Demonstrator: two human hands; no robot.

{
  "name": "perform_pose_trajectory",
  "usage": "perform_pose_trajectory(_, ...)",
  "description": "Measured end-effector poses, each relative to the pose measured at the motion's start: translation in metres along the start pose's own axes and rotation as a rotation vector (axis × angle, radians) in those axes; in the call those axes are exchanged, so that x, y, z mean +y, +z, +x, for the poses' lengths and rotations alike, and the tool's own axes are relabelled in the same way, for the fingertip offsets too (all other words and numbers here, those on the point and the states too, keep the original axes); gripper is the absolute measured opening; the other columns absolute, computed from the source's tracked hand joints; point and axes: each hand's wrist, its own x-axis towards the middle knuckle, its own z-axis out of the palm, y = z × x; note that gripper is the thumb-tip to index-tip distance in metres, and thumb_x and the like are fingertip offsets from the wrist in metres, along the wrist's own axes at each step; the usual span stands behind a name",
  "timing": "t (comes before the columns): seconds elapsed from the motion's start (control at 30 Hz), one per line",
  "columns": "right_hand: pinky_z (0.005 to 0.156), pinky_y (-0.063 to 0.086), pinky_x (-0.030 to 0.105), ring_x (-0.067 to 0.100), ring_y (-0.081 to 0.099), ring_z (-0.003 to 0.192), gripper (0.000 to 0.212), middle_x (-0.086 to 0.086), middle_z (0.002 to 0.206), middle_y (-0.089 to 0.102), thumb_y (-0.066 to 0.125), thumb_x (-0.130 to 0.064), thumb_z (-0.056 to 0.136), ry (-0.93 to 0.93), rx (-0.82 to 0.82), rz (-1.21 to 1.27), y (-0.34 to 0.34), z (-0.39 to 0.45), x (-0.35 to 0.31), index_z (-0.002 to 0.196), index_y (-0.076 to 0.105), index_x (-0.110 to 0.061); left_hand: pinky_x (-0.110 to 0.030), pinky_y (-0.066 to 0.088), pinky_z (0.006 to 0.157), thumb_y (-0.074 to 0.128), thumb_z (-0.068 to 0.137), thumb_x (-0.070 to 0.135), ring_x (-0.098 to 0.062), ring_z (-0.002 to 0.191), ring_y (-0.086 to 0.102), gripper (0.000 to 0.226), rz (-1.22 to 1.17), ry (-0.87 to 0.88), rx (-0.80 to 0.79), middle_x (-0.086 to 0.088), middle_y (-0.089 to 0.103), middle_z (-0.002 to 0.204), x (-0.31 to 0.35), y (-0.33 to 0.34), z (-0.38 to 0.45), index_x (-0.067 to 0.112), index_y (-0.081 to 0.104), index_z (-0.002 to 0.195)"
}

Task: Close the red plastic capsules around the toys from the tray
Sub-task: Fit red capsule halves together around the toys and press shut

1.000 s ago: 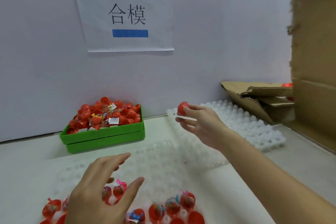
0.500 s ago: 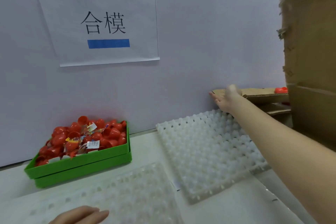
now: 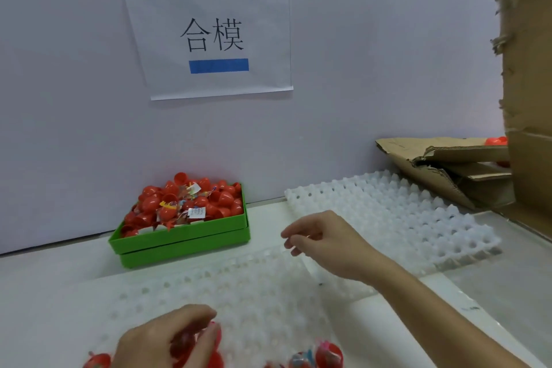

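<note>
My left hand (image 3: 161, 340) is low in the view, fingers curled round a red capsule with a toy (image 3: 210, 337) that sits in the near white dimpled tray (image 3: 239, 287). More open red capsules with toys (image 3: 325, 357) stand in that tray's front row, partly cut off by the view's bottom edge. My right hand (image 3: 325, 243) hovers above the tray's far right part, fingers loosely curled, holding nothing.
A green bin (image 3: 185, 236) heaped with red capsules and toys stands at the back left by the wall. A second white dimpled tray (image 3: 388, 218) lies at the right. Behind it is a cardboard box (image 3: 448, 170) with a red capsule (image 3: 495, 140) inside.
My right hand dropped its closed capsule in the cardboard box and came back over the near tray, empty. My left hand went down onto a capsule in the front row.
</note>
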Motion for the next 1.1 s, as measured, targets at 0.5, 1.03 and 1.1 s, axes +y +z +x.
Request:
perform_pose_trajectory(0.5, 0.081, 0.048, 0.007, -0.012, 0.065, 0.09, 0.031, -0.035, 0.087, 0.07, 0.067, -0.011, 0.088, -0.29, 0.165, -0.086, 0.03, -0.083, -0.014, 0.084, 0.075, -0.041, -0.01, 0.029, 0.105, 0.064, 0.089, 0.042, 0.015, 0.118, 0.035, 0.026, 0.082, -0.076, -0.083, 0.027, 0.046, 0.121, -0.011, -0.013, -0.007, 0.044, 0.058, 0.114)
perform_pose_trajectory(1.03, 0.063, 0.045, 0.015, 0.0, 0.058, 0.074, 0.006, -0.019, 0.073, 0.066, 0.073, -0.035, 0.083, -0.356, -0.12, -0.34, 0.057, -0.062, -0.051, 0.078, 0.074, -0.034, -0.004, 0.032, 0.088, 0.058, 0.092, 0.02, -0.004, 0.106, 0.053, 0.016, 0.122, -0.102, 0.227, 0.017, 0.062, 0.105, -0.007, -0.016, -0.001, 0.025, 0.07, 0.104)
perform_pose_trajectory(1.1, 0.066, 0.049, 0.017, 0.001, 0.059, 0.073, 0.008, -0.017, 0.076, 0.067, 0.071, -0.038, 0.084, -0.364, -0.216, -0.437, 0.072, -0.054, -0.063, 0.087, 0.076, -0.032, -0.017, 0.039, 0.092, 0.06, 0.09, 0.016, -0.008, 0.105, 0.056, 0.016, 0.114, -0.107, 0.269, 0.013, 0.065, 0.104, -0.007, -0.017, -0.001, 0.022, 0.071, 0.1)
